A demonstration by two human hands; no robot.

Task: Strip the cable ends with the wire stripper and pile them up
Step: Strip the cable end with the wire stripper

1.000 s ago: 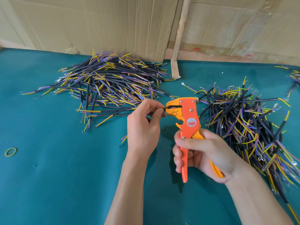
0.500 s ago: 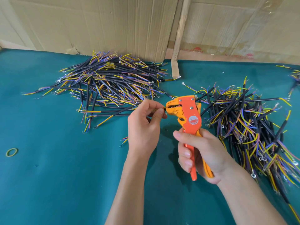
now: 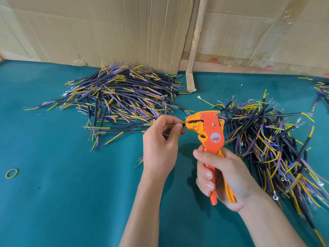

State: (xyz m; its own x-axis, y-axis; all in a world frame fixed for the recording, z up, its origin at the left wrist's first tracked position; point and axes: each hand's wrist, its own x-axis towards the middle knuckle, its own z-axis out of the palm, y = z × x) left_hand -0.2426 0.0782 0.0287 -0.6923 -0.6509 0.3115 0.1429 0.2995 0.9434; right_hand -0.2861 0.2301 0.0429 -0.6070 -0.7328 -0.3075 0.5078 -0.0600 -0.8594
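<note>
My right hand (image 3: 224, 177) grips the two handles of an orange wire stripper (image 3: 210, 131), held upright with its jaws pointing left. My left hand (image 3: 160, 145) pinches a short black cable (image 3: 179, 124) with yellow wire ends between thumb and forefinger, and the cable's tip sits in the stripper's jaws. Most of that cable is hidden by my left hand; its far end (image 3: 140, 162) pokes out below the hand. One pile of black cables (image 3: 117, 97) with yellow, blue and purple wire ends lies at the back left, another pile of cables (image 3: 270, 143) at the right.
All of this lies on a teal cloth table (image 3: 71, 193). Cardboard sheets (image 3: 106, 29) and a wooden slat (image 3: 194, 45) stand along the back edge. A yellow-green rubber band (image 3: 12, 173) lies at the left. A few more cables (image 3: 322, 90) show at the far right edge.
My right hand has squeezed the stripper's handles closer together and tilted the tool slightly. The left hand stays at the jaws with the cable.
</note>
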